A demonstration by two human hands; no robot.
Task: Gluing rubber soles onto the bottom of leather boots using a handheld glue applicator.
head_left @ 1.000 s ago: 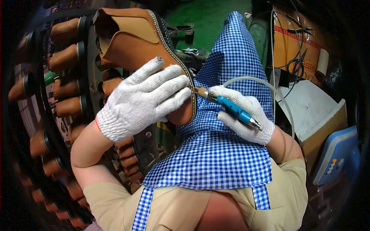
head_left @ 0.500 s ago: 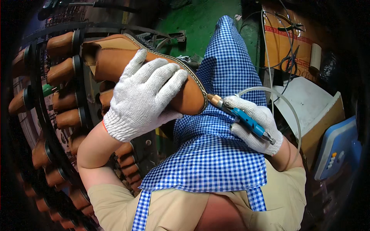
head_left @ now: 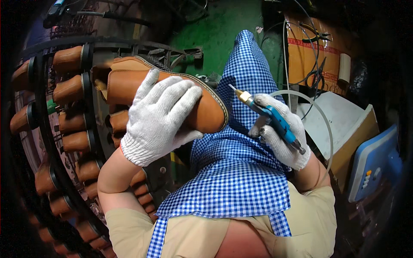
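My left hand [head_left: 161, 112], in a white knit glove, is wrapped over the upper of a brown leather boot [head_left: 211, 112]. The boot lies on its side with its toe to the right, and pale stitching runs along its dark sole edge. In my gloved right hand [head_left: 297, 124] is a slim blue nozzle gun [head_left: 279, 123] with a brass tip and a thin needle. A clear hose [head_left: 328, 129] loops from near that hand down past my forearm. The needle points up and left, a short gap away from the toe.
On the left stands a dark rack [head_left: 50, 124] with rows of brown boots [head_left: 69, 89]. At the far right is a cardboard box [head_left: 297, 64] with pliers [head_left: 317, 38] on it. Nearer sit a pale open box [head_left: 335, 114] and a blue plastic panel [head_left: 368, 161]. A checked apron covers my lap.
The gun's tip has come away from the boot's welt at the toe, leaving a gap and showing its needle. The boot has shifted slightly left and nearer, still under my left hand.
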